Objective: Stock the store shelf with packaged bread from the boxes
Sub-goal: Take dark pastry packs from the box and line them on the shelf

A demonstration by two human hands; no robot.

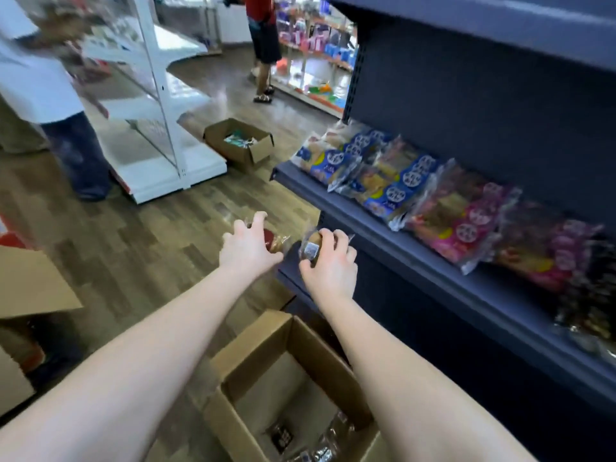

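**Both hands at the shelf corner, one packet each**

We are reaching both bare arms out over an open brown cardboard box [233,355] on the floor. A few clear-wrapped packets [330,435] are lying in its bottom.

Right hand [330,265]: we are gripping a small clear-wrapped bread packet with a white label [311,249], fingers curled over its top. It is being held at the near corner of the dark blue metal shelving unit [466,95], lower than the stocked shelf [333,208].

Left hand [250,248]: fingers are spreading wide and bending over a second clear packet with a red patch [275,241], which is showing just beside the labelled packet. We cannot tell whether the hand is actually gripping it, as the hand is hiding most of it.

On the stocked shelf, blue-printed bread bags [383,175] are lying toward the far end, pink-printed bags [466,228] next to them, and darker bags [583,295] nearest us.

Another open cardboard box [240,145] is sitting on the wood-pattern floor [150,235] beside a white shelf rack [160,111]. Two people are standing further off, one in a white top [40,78] and one in a red top [263,15].
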